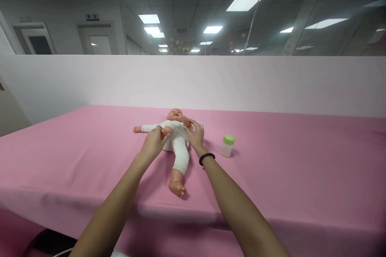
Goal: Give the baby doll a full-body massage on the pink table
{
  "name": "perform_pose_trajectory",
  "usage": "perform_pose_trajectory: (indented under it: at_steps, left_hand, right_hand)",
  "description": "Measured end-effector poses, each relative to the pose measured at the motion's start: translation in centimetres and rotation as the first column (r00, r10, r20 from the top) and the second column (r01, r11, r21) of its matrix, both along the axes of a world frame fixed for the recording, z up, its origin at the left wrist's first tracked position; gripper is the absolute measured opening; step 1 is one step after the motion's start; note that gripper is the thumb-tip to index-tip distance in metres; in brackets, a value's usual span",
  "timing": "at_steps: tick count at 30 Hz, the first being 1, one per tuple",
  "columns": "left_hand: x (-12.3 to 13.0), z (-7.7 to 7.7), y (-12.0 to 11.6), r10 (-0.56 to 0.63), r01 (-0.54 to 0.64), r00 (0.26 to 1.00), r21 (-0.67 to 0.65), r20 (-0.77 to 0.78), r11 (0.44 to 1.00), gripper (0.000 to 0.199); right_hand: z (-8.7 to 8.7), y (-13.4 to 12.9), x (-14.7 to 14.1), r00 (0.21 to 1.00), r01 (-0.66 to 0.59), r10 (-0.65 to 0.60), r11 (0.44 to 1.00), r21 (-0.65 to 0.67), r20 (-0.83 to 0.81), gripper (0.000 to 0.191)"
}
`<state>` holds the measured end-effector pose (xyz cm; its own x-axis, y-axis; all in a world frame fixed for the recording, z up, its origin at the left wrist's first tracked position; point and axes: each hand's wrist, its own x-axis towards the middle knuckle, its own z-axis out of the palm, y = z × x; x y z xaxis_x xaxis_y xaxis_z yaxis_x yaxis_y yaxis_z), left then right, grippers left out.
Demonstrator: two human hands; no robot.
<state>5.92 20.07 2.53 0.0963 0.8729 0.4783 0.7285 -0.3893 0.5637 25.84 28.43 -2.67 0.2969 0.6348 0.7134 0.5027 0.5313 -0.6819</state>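
Observation:
A baby doll [181, 152] with a white cloth body lies on its back on the pink-covered table, its head away from me. One leg stretches toward the near edge, while the other is raised and bent. My left hand [153, 141] has its fingers closed on the raised foot. On the doll's other side, my right hand [196, 134], with a dark beaded bracelet at the wrist, grips the doll's arm near its hand. The doll's other arm reaches out to the left.
A small clear bottle with a green lid [227, 145] stands right of my right hand. The pink tablecloth [295, 160] hangs over the near edge. Behind the table runs a low white partition [211, 84], with glass above it.

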Motion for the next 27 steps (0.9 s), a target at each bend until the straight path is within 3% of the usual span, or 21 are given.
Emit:
perform_pose_trajectory:
  at_steps: [4,8,11,14,17,19,21,24,27]
  left_hand:
    - [-3.5,-0.8,-5.9,0.075,-0.070,0.990,-0.046,0.121,0.996,0.032]
    - [-7.0,-2.5,-10.2,0.175,-0.151,0.976,-0.177,0.128,0.972,0.038]
    - [-7.5,-2.1,-9.3,0.220,-0.202,0.971,-0.172,0.091,0.964,0.040]
    - [-5.1,0.3,-5.6,0.151,-0.146,0.987,-0.081,0.054,0.986,0.034]
    - [-1.2,2.4,-1.2,0.018,-0.021,0.999,-0.064,-0.051,0.998,0.027]
    - [0.9,3.0,0.9,-0.003,-0.005,0.992,-0.058,-0.125,0.998,0.024]
    - [1.5,3.0,1.5,-0.005,-0.004,0.991,-0.068,-0.135,0.998,0.023]
    - [0.0,2.2,-0.6,0.009,-0.010,1.000,-0.075,-0.022,0.997,0.027]
    - [-3.5,0.2,-5.2,0.049,-0.038,0.991,-0.087,0.124,0.995,0.035]
  right_hand:
    - [-0.3,1.0,2.4,0.920,0.109,-0.131,0.991,-0.079,-0.369,0.037]
    - [-1.3,1.3,4.3,0.881,0.151,-0.200,0.978,-0.147,-0.428,0.034]
    - [-1.3,1.3,4.2,0.859,0.161,-0.223,0.972,-0.171,-0.460,0.034]
    - [-0.7,1.1,2.7,0.883,0.147,-0.192,0.980,-0.135,-0.428,0.038]
    - [-0.1,0.1,0.8,0.993,0.094,-0.096,0.995,-0.030,-0.072,0.036]
    - [0.0,-0.4,-0.1,0.976,0.060,-0.054,0.998,-0.022,0.212,0.036]
    - [-0.1,-0.6,-0.5,0.950,0.062,-0.047,0.997,-0.040,0.308,0.036]
    - [-0.4,-0.1,0.4,0.993,0.105,-0.102,0.993,-0.051,0.066,0.037]
    - [-0.9,0.7,2.2,0.937,0.166,-0.193,0.979,-0.115,-0.291,0.041]
